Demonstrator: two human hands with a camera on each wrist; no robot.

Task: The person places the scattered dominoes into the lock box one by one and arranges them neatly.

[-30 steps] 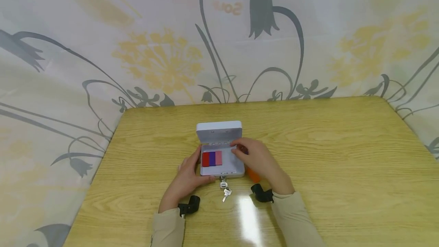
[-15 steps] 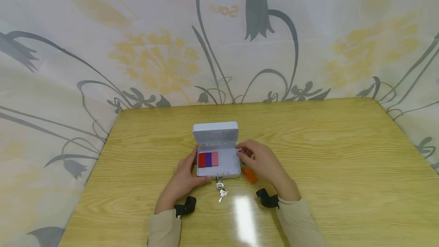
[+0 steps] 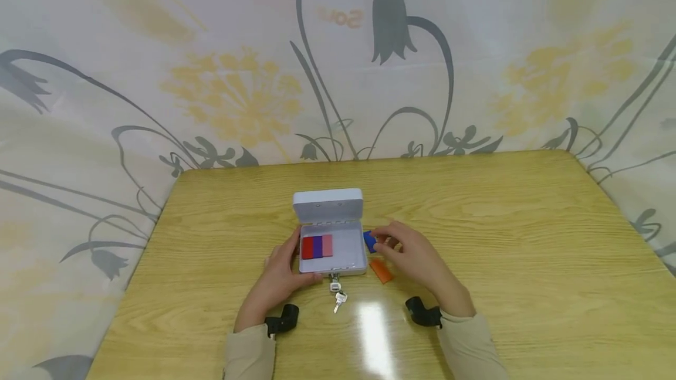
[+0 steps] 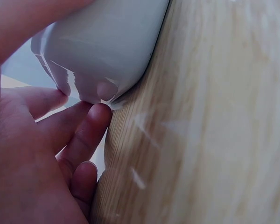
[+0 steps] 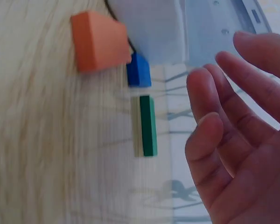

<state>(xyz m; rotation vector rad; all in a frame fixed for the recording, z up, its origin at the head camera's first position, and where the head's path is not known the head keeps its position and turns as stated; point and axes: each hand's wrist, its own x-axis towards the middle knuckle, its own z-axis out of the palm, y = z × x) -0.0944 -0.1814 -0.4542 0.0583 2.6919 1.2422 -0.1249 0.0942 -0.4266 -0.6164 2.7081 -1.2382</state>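
Observation:
A small white metal cash box (image 3: 344, 249) stands on the table with its lid raised. Inside at the left lie a red block (image 3: 307, 247), a purple block (image 3: 317, 246) and a pink block (image 3: 327, 245). My left hand (image 3: 282, 277) grips the box's left side, thumb at the front, fingertips against the wall (image 4: 105, 42). Just right of the box, my right hand (image 3: 414, 254) hovers with loosely bent fingers and nothing between them. Near its fingertips is a blue block (image 3: 369, 240). In the right wrist view, a green block (image 5: 148, 126) lies beyond the blue one.
An orange block (image 3: 381, 271) lies by the box's front right corner. A key hangs from the lock at the box's front, with another key (image 3: 340, 298) on the table below. A patterned curtain (image 3: 243, 104) backs the wooden table (image 3: 502, 221).
My right hand has moved from over the box's right part to the right, outside it, uncovering the blue and orange blocks. My left hand keeps its grip on the box.

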